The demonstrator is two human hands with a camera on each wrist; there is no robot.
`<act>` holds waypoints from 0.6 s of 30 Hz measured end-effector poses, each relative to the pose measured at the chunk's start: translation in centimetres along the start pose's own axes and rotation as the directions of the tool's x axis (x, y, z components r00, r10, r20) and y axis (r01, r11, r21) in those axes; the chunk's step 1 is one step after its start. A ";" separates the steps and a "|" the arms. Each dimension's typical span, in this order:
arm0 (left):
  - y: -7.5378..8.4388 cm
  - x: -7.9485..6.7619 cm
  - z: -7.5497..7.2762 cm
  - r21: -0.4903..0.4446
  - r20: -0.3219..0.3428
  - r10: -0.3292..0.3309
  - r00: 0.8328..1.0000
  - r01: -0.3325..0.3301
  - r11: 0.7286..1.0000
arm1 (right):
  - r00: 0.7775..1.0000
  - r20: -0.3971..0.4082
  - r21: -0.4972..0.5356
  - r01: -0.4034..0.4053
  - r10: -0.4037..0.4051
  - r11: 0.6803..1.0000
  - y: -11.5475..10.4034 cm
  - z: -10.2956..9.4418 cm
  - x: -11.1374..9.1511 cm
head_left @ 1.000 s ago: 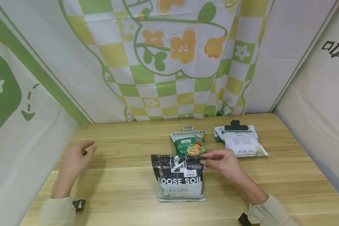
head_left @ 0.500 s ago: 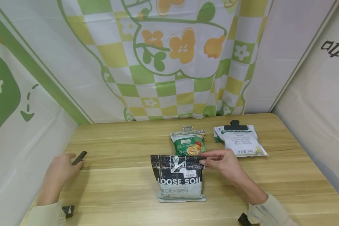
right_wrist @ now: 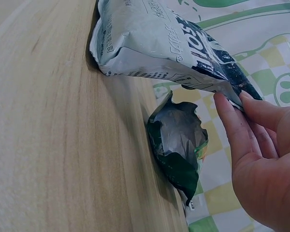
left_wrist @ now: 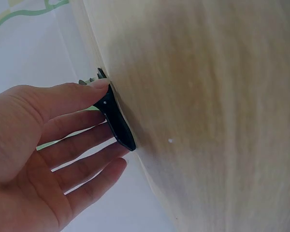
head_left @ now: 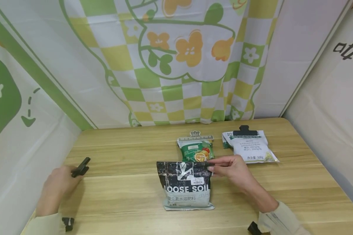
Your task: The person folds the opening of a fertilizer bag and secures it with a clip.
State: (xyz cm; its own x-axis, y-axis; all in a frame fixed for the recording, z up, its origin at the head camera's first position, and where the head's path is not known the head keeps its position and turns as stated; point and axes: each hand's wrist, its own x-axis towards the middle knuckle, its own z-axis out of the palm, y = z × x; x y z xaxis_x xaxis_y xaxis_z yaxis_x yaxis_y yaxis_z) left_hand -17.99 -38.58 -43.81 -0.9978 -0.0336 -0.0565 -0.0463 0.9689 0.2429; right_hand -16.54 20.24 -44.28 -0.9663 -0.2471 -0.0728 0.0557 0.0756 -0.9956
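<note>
Near the table's left edge my left hand (head_left: 58, 182) pinches a black bag clip (head_left: 81, 167) between thumb and fingers. In the left wrist view the black clip (left_wrist: 117, 118) lies close to the tabletop, thumb on one side and the spread fingers behind it. My right hand (head_left: 233, 171) pinches the top right corner of a black-and-white LOOSE SOIL bag (head_left: 186, 188), which stands upright on the table. The right wrist view shows thumb and fingertips on that bag's (right_wrist: 150, 43) dark top edge.
Behind the soil bag is a green fruit-printed packet (head_left: 196, 150) with a decorative clip (head_left: 195, 137) along its top. To its right lies a white packet (head_left: 254, 148) with a black clip (head_left: 245, 131). A patterned curtain (head_left: 176, 94) hangs behind the wooden table (head_left: 123, 195).
My left hand has moved left and toward me, and the black clip in its fingers has come into clearer view. The right hand and the soil bag have stayed put.
</note>
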 end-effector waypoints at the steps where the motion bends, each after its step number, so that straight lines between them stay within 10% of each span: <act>1: -0.1 0.0 0.0 0.001 -0.007 -0.003 1.000 0.003 1.000 | 1.000 0.000 0.000 0.000 0.000 1.000 0.0 0.0 0.0; 18: -0.4 0.5 0.1 0.004 -0.048 0.013 0.999 -0.012 1.000 | 1.000 -0.004 -0.006 0.001 -0.001 1.000 -0.1 0.0 0.0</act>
State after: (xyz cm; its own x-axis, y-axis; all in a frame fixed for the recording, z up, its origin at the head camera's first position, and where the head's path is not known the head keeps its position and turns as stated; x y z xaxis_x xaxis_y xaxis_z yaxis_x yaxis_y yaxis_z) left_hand -18.47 -38.99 -44.00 -0.9994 -0.0332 -0.0066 -0.0338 0.9704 0.2392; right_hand -16.56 20.18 -44.21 -0.9673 -0.2436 -0.0711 0.0527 0.0814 -0.9953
